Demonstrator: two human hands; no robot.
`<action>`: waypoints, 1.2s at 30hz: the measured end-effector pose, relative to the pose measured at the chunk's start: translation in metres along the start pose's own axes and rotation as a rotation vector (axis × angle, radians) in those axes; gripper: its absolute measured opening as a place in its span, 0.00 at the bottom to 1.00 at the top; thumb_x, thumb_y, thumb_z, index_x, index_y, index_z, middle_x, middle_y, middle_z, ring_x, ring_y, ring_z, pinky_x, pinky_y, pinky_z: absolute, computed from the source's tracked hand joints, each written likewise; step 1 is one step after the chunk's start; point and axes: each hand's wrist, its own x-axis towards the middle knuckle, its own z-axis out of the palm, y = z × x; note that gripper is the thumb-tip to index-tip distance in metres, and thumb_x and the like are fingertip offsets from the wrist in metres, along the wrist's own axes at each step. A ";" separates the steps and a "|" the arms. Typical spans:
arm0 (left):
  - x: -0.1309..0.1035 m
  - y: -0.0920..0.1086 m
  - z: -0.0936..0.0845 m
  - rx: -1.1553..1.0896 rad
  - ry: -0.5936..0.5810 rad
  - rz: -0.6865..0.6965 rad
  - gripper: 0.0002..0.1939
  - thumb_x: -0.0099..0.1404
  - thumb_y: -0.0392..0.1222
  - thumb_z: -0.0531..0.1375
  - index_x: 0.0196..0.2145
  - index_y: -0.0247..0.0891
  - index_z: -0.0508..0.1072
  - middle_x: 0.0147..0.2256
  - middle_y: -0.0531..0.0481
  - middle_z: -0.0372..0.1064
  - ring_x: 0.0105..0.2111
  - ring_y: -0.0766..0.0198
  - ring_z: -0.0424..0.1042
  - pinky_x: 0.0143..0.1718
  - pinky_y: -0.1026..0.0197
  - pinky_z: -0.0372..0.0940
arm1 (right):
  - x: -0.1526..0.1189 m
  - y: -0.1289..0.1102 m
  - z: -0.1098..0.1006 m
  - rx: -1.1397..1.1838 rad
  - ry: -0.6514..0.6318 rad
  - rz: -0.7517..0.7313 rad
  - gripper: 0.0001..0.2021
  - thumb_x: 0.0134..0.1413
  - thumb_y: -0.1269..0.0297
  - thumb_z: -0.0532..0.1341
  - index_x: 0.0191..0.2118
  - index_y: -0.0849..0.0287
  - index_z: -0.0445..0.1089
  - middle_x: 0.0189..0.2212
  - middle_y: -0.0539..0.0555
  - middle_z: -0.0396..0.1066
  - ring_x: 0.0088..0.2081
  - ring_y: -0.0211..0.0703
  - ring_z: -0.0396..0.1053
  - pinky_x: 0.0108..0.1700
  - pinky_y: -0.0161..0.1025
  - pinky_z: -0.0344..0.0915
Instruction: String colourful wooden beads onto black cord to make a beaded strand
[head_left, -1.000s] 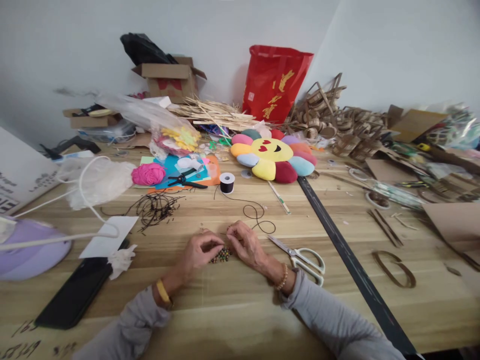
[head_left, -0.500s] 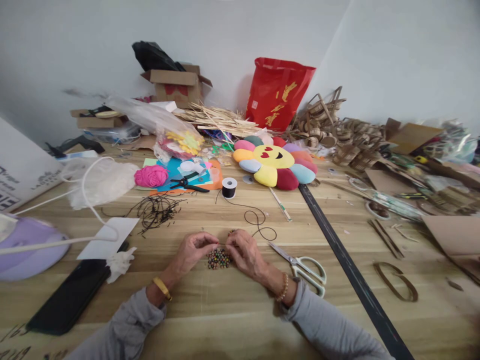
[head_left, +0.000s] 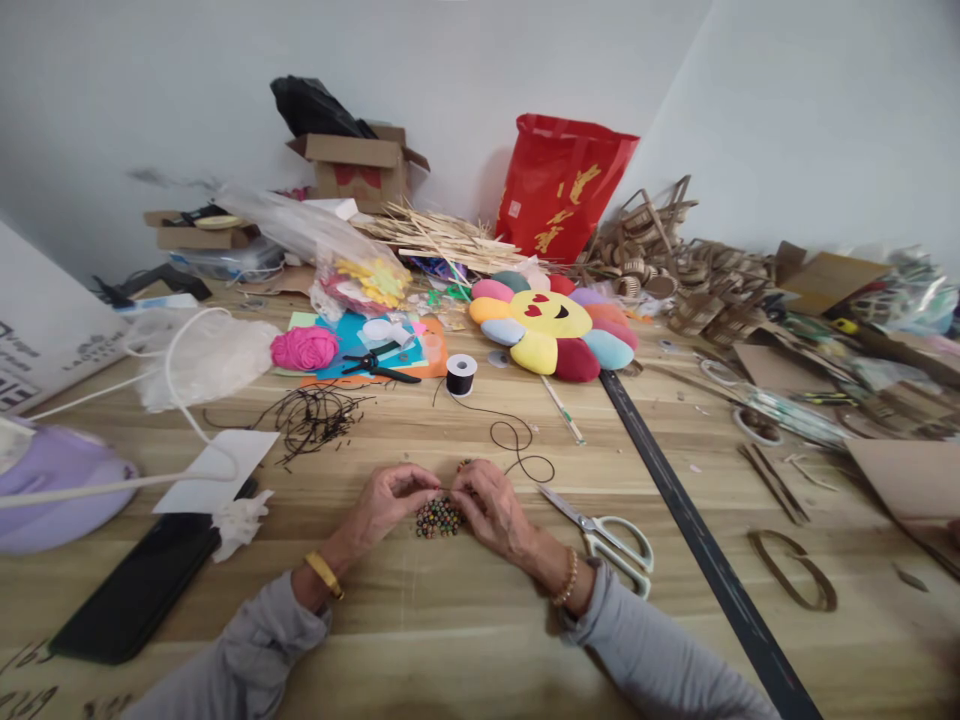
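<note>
A small heap of round, multicoloured beads lies on the wood-grain tabletop, just in front of and between the person's two bare hands. The left hand, at the heap's left edge, has thumb and forefinger pinched together; what is between the tips is too small to tell. The right hand, at the heap's right edge, is curled in a pinch too, its grip hidden by its own fingers, with a few beads showing at its far side. Beyond the heap and to its right, a thin black cord lies in loose loops, near a white-rimmed spool of black cord standing upright. Right of the heap are open metal scissors with pale handles; well to its left, a flat black rectangular object sits beside a crumpled white tissue. A smiling, many-petalled flower cushion lies farther beyond the heap.
</note>
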 end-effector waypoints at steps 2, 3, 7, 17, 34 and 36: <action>0.000 0.000 0.000 0.000 -0.002 0.002 0.11 0.50 0.43 0.68 0.28 0.33 0.76 0.27 0.48 0.75 0.29 0.62 0.72 0.32 0.61 0.68 | 0.000 0.000 0.000 0.005 0.008 -0.006 0.05 0.63 0.70 0.53 0.34 0.57 0.62 0.29 0.54 0.66 0.33 0.44 0.63 0.37 0.41 0.63; 0.000 0.001 0.000 0.002 -0.004 0.001 0.11 0.50 0.43 0.68 0.28 0.33 0.76 0.27 0.48 0.75 0.29 0.62 0.72 0.32 0.61 0.68 | 0.000 0.000 0.000 0.006 0.013 -0.008 0.05 0.63 0.70 0.53 0.34 0.57 0.62 0.29 0.54 0.66 0.33 0.44 0.63 0.37 0.41 0.63; -0.001 0.003 0.000 0.024 -0.013 -0.001 0.11 0.51 0.43 0.67 0.28 0.33 0.76 0.27 0.48 0.74 0.29 0.62 0.72 0.33 0.61 0.68 | -0.001 0.000 0.001 0.009 0.015 -0.006 0.06 0.63 0.70 0.52 0.34 0.57 0.62 0.29 0.54 0.66 0.33 0.44 0.62 0.37 0.41 0.62; -0.001 0.005 0.000 0.050 -0.012 -0.008 0.11 0.50 0.45 0.67 0.28 0.33 0.76 0.28 0.47 0.75 0.31 0.60 0.73 0.36 0.60 0.68 | -0.001 0.000 0.002 0.014 0.016 -0.004 0.05 0.63 0.70 0.53 0.35 0.57 0.63 0.29 0.53 0.66 0.33 0.43 0.62 0.36 0.40 0.62; -0.002 0.003 0.001 0.071 -0.057 0.043 0.10 0.53 0.43 0.66 0.29 0.33 0.78 0.29 0.46 0.76 0.31 0.60 0.73 0.35 0.60 0.67 | 0.002 -0.002 0.000 0.022 -0.022 -0.037 0.05 0.64 0.69 0.54 0.35 0.57 0.65 0.30 0.54 0.68 0.34 0.43 0.64 0.38 0.41 0.64; -0.002 0.002 0.001 0.047 -0.064 0.040 0.09 0.53 0.42 0.66 0.29 0.33 0.77 0.28 0.47 0.76 0.30 0.60 0.73 0.35 0.60 0.67 | 0.002 -0.002 0.000 0.026 -0.025 -0.050 0.05 0.64 0.69 0.54 0.36 0.57 0.65 0.30 0.54 0.68 0.34 0.43 0.65 0.39 0.41 0.64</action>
